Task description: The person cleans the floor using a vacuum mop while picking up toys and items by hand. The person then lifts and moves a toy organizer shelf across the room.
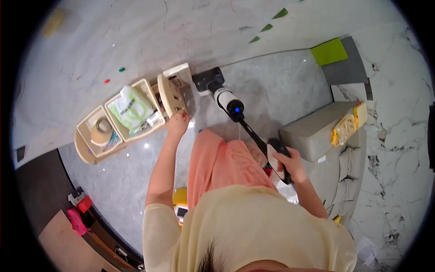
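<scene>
My right hand (292, 164) is closed around the handle of a stick vacuum cleaner (224, 98). A thin black tube slants from that handle to the white body, where a blue light glows. The dark floor head (207, 80) rests on the tiles by the wall. My left hand (179, 121) grips the lower edge of the end panel of a cream plastic storage cart (171, 94). In the cart's bins lie a green and white bag (131, 109) and a beige round item (102, 131).
A grey box-like piece of furniture (312, 129) stands at right, with a yellow package (345, 129) on it. A green and grey panel (328, 53) is farther back. Shelving with a pink item (77, 221) is at lower left. Grey tiled floor (281, 86) extends beyond the vacuum.
</scene>
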Motion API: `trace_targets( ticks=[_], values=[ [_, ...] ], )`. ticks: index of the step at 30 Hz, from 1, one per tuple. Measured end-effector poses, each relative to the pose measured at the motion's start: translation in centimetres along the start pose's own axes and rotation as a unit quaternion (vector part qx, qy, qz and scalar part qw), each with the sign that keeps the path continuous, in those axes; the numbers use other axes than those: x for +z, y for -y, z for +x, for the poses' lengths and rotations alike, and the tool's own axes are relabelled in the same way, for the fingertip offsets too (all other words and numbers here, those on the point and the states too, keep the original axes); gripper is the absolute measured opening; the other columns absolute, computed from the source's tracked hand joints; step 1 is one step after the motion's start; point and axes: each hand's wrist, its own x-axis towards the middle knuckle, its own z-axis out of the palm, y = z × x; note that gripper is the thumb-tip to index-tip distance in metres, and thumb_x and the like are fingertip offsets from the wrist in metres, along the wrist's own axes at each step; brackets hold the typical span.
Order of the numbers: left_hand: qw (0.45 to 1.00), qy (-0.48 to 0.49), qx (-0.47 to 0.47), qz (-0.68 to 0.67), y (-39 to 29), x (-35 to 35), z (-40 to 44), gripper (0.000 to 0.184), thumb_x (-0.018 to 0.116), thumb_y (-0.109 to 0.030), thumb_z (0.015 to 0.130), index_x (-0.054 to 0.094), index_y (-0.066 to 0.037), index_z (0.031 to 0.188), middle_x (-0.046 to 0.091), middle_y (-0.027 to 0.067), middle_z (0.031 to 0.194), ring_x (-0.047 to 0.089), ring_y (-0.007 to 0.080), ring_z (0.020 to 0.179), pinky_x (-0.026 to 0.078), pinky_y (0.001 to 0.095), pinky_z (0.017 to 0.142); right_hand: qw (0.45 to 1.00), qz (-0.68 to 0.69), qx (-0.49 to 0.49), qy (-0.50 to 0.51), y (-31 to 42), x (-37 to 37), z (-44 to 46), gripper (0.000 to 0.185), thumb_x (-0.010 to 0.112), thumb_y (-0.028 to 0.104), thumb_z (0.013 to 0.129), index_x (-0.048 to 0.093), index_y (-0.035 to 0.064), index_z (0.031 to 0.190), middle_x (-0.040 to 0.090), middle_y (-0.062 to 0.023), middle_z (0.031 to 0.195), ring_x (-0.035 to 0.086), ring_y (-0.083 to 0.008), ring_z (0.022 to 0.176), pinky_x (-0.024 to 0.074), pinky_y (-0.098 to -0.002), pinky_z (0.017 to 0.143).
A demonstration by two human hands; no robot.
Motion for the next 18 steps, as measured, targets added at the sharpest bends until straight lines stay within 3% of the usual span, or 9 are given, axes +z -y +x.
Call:
trace_targets(
  ticks=[1, 3, 6, 9, 11, 15, 18],
  values=[
    [1.000, -0.029, -0.002, 0.010, 0.3, 0.0, 3.5, 0.026, 0.067, -0.021, 0.082, 0.065, -0.001, 0.098, 0.064, 0.0209, 0.096, 0.065, 0.0363, 0.086, 0.052, 0.0440, 0.078, 0.999, -0.026, -0.015, -0.024, 0.5, 0.0, 1.0, 0.017, 0.071, 0.013, 0.083, 0.061, 0.0016, 0.075, 0.055, -0.0022, 0.054, 0.051, -0.0109, 0.045, 0.0409, -0.0270, 0.044],
    [0.999, -0.046, 0.003, 0.021, 1.6, 0.8, 9.9, 0.025, 0.066, -0.017, 0.081, 0.064, -0.001, 0.100, 0.063, 0.0217, 0.101, 0.064, 0.0363, 0.090, 0.051, 0.0440, 0.080, 0.998, -0.018, 0.008, -0.064, 2.4, 0.2, 2.2, 0.015, 0.071, 0.011, 0.082, 0.062, 0.0006, 0.077, 0.055, -0.0022, 0.053, 0.052, -0.0106, 0.044, 0.0406, -0.0257, 0.043],
    [0.986, -0.135, 0.018, 0.100, 4.8, 3.4, 18.9, 0.029, 0.053, -0.018, 0.088, 0.059, 0.001, 0.109, 0.059, 0.0234, 0.111, 0.058, 0.0373, 0.105, 0.047, 0.0457, 0.090, 0.995, -0.040, 0.031, -0.086, 5.6, 0.2, 3.7, 0.014, 0.071, 0.010, 0.082, 0.062, 0.0002, 0.078, 0.055, -0.0020, 0.053, 0.053, -0.0093, 0.044, 0.0404, -0.0237, 0.043],
    [0.981, -0.184, -0.014, 0.067, 12.3, 8.7, 28.1, 0.033, 0.040, -0.019, 0.094, 0.057, -0.001, 0.116, 0.058, 0.0221, 0.118, 0.054, 0.0391, 0.112, 0.044, 0.0461, 0.095, 0.991, -0.023, 0.098, -0.087, 8.3, 0.2, 5.0, 0.014, 0.072, 0.010, 0.081, 0.063, 0.0001, 0.081, 0.056, -0.0019, 0.055, 0.053, -0.0081, 0.044, 0.0403, -0.0225, 0.042],
    [0.983, -0.111, -0.092, 0.113, 13.2, 9.3, 31.4, 0.036, 0.041, -0.020, 0.095, 0.055, -0.004, 0.124, 0.054, 0.0188, 0.128, 0.053, 0.0371, 0.116, 0.044, 0.0452, 0.097, 0.989, -0.020, 0.116, -0.088, 8.7, -0.8, 5.8, 0.022, 0.076, 0.016, 0.079, 0.066, -0.0020, 0.088, 0.060, -0.0016, 0.063, 0.056, -0.0079, 0.047, 0.0448, -0.0216, 0.045],
    [0.939, -0.106, -0.041, 0.324, 15.5, 11.8, 34.4, 0.041, 0.043, -0.019, 0.095, 0.049, -0.009, 0.135, 0.053, 0.0134, 0.130, 0.053, 0.0311, 0.117, 0.043, 0.0456, 0.097, 0.980, -0.007, 0.168, -0.109, 9.1, -2.3, 7.2, 0.025, 0.077, 0.015, 0.077, 0.067, -0.0023, 0.092, 0.063, -0.0035, 0.068, 0.058, -0.0086, 0.050, 0.0449, -0.0219, 0.045],
    [0.913, -0.120, -0.034, 0.389, 16.9, 13.0, 35.6, 0.042, 0.045, -0.017, 0.094, 0.048, -0.012, 0.136, 0.053, 0.0119, 0.128, 0.053, 0.0299, 0.117, 0.043, 0.0455, 0.096, 0.977, 0.001, 0.189, -0.098, 8.6, -3.5, 7.9, 0.025, 0.078, 0.014, 0.075, 0.068, -0.0017, 0.092, 0.064, -0.0029, 0.070, 0.059, -0.0090, 0.051, 0.0458, -0.0224, 0.045]
  ],
)
